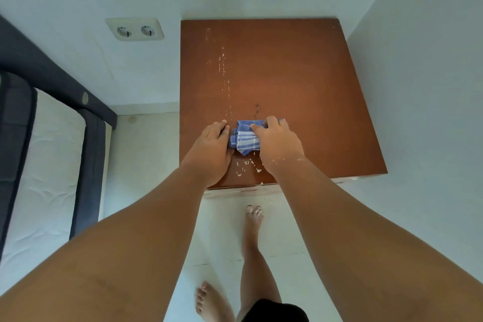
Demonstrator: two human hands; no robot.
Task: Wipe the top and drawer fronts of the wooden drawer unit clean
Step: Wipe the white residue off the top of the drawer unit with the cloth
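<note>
Drawer unit (pixel 300 73): top being wiped near front edge. Cloth (pixel 244 140): bunched, gripped by right hand (pixel 277 142) fingers; left hand (pixel 211 149) fingers flat beside. White streaks (pixel 224 73) remain; strokes toward the back are judged needed next.

both hands met over a bunched blue-and-white striped cloth (pixel 245 138) on the brown top of the wooden drawer unit (pixel 300 81). the right hand (pixel 278 142) gripped it; the left hand (pixel 213 146) rested flat, touching its edge. white flecks (pixel 224 73) streaked the top.
</note>
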